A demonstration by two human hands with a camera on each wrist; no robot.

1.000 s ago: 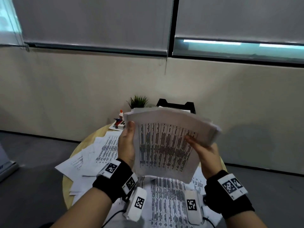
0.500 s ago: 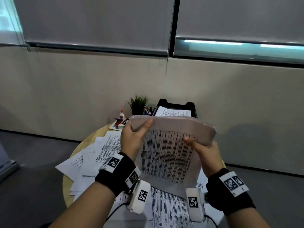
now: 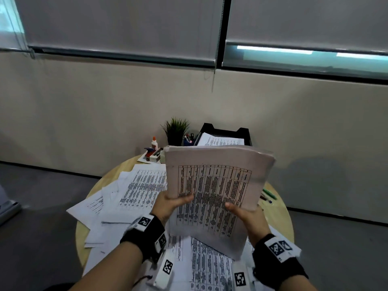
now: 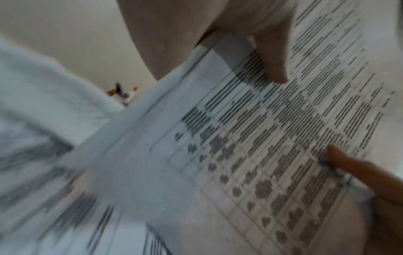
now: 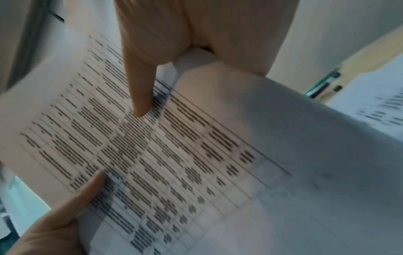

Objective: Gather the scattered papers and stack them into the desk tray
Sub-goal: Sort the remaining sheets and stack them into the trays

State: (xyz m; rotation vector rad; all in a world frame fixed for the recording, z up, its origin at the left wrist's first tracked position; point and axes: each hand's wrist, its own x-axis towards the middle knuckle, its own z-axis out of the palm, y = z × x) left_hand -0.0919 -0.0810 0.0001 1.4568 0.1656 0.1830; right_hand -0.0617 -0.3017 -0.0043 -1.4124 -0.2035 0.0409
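Observation:
I hold a thick stack of printed papers [image 3: 216,185] upright above the round wooden table [image 3: 279,208]. My left hand [image 3: 172,203] grips its left edge, thumb on the front sheet. My right hand [image 3: 243,213] grips its lower right edge the same way. Both wrist views show a thumb lying on the stack [image 4: 250,155] [image 5: 174,163], with the other fingers hidden behind it. Beyond the stack stands the black desk tray [image 3: 244,133], with sheets in it. More scattered papers [image 3: 138,187] lie on the table to the left and below my hands.
At the table's far side stand a small potted plant [image 3: 176,131], a glue bottle [image 3: 154,143], a stamp and a pen holder. Green pens [image 3: 268,195] lie at the right edge. A beige wall and grey floor surround the table.
The stack has tipped up, so that its front sheet faces me. Both hands have slid down to its lower edge. The tray behind it shows more.

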